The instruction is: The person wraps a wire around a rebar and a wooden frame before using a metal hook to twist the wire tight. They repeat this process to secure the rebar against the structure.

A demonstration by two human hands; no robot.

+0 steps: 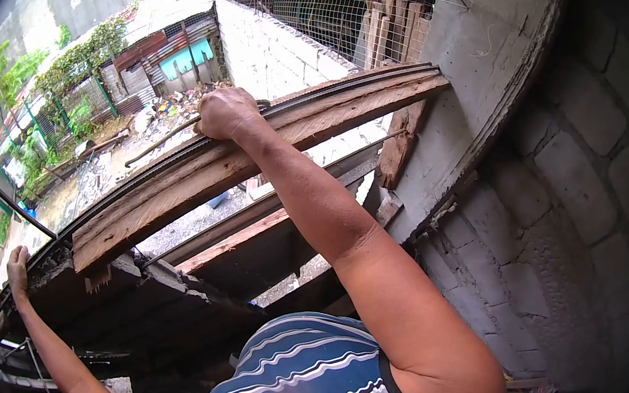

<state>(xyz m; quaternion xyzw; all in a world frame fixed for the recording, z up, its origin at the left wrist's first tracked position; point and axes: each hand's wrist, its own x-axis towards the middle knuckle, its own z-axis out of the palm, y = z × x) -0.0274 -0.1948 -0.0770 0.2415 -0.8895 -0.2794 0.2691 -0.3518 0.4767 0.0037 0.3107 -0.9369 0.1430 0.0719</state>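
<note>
My right hand (229, 113) is closed in a fist over the top of a rough wooden beam (274, 138). A thin rod with a bent end (157, 146) comes out of the fist toward the lower left; its gripped part is hidden. Long dark steel bars (172, 155) lie along the beam's outer edge, passing by this hand. At the lower left, my left hand (17, 271) is closed around the dark bars near the beam's end, its fingers only partly showing.
A concrete post (482, 84) meets the beam's right end, beside a block wall (582, 165). A curved black bar (4, 192) sticks out at the left. Lower planks (235, 242) and broken blocks (157, 279) lie below. Outside is a yard with rubble (169, 110).
</note>
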